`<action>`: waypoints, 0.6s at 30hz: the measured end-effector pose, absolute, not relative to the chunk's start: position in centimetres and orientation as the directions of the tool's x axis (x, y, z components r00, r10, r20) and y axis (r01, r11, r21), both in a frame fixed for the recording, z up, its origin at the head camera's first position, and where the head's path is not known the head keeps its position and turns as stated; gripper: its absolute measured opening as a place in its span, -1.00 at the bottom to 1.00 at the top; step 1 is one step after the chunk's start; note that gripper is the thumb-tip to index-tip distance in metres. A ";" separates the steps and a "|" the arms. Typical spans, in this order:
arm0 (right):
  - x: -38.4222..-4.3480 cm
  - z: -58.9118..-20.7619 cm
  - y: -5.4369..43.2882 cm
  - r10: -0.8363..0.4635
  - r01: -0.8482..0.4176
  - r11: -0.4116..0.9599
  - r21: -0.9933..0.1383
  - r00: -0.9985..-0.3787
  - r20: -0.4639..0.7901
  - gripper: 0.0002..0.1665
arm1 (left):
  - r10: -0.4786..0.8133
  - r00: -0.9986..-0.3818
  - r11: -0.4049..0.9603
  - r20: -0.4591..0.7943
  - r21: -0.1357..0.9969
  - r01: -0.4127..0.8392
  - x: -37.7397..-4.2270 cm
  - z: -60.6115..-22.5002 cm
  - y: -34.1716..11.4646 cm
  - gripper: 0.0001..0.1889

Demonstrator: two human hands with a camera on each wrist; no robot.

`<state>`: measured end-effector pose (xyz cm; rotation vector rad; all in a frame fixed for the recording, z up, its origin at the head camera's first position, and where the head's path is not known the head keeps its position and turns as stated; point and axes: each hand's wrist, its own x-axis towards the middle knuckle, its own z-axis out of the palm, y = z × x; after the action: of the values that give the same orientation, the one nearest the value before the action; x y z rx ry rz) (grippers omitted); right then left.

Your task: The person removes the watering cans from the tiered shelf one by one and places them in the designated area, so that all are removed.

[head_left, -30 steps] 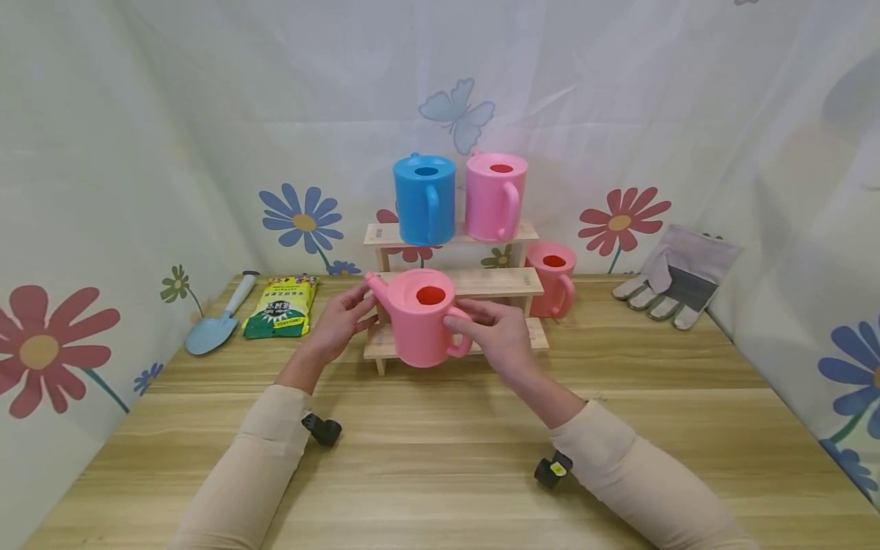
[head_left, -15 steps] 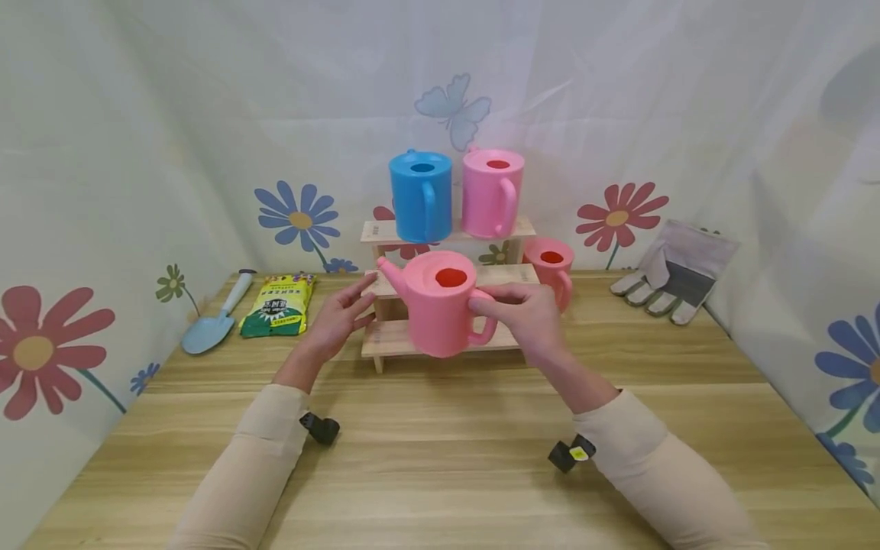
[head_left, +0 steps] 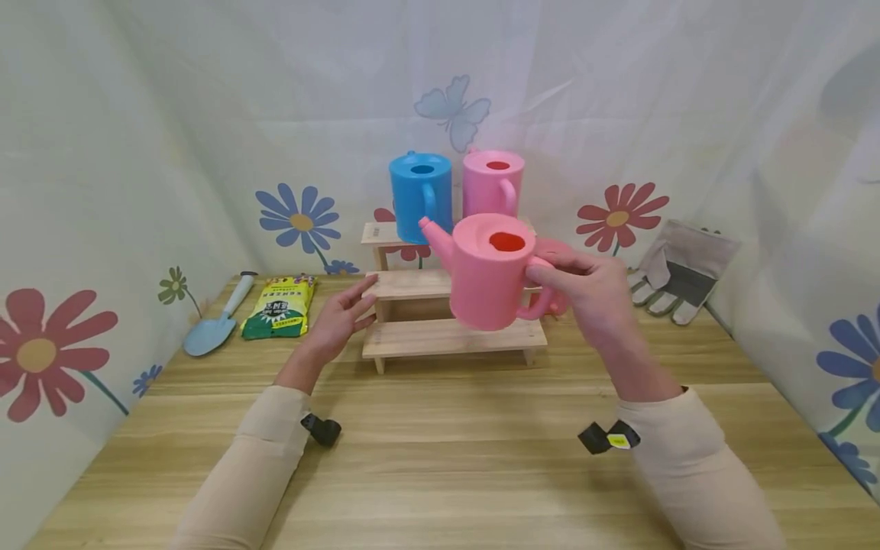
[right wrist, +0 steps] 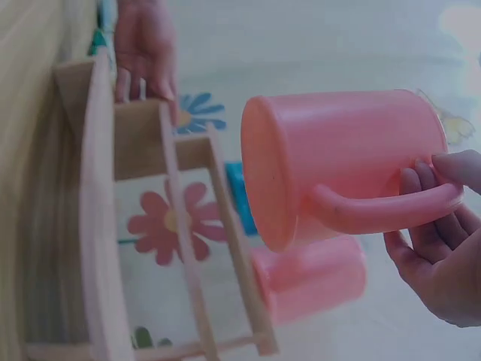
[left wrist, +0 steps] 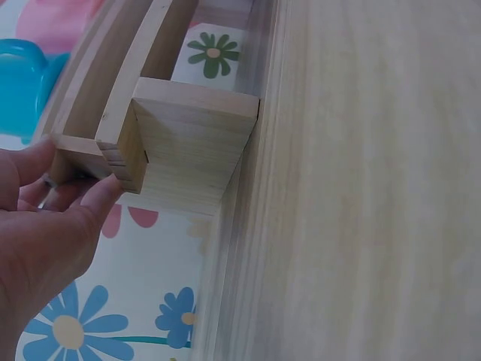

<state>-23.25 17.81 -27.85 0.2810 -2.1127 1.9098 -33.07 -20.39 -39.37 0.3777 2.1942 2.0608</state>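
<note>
My right hand (head_left: 598, 294) grips the handle of a coral-pink watering can (head_left: 484, 279), holding it upright in the air before a three-tier wooden stand (head_left: 454, 336). Its spout points left. In the right wrist view, the fingers wrap through the handle (right wrist: 391, 214). My left hand (head_left: 337, 321) is at the left end of the stand's middle tier; in the left wrist view, thumb and fingers pinch the board's end (left wrist: 120, 158). On the top tier stand a blue watering can (head_left: 421, 198) and a lighter pink watering can (head_left: 491, 183), partly covered by the held can.
Another coral watering can (head_left: 558, 302) stands behind the stand's right end, mostly hidden. At left lie a light-blue trowel (head_left: 210, 333) and a yellow-green packet (head_left: 280, 307). A work glove (head_left: 681, 271) leans against the printed curtain at right.
My right hand has lifted the coral watering can up and to the right, off the front of the stand. My left hand has let go of its spout side and rests at the stand's end.
</note>
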 end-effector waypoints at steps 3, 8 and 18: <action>-23.0 -26.7 19.3 0.127 -0.353 0.109 -0.929 -0.922 0.365 -0.59 | 0.250 -0.964 0.056 0.090 0.993 0.107 -33.1 -39.3 -20.4 -0.44; -22.7 -25.5 22.1 0.257 -0.473 -0.036 -0.880 -0.856 0.449 -0.63 | 0.248 -0.964 0.063 0.097 0.991 0.116 -33.1 -39.3 -20.4 -0.43; -22.5 -25.0 26.2 0.332 -0.470 -0.155 -0.869 -0.853 0.403 -0.59 | 0.246 -0.964 0.062 0.101 0.991 0.120 -33.1 -39.6 -20.4 -0.43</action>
<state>-22.47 26.19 -24.96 0.1576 -1.6044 2.0473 -33.09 -20.40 -39.57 0.3835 2.2189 2.0543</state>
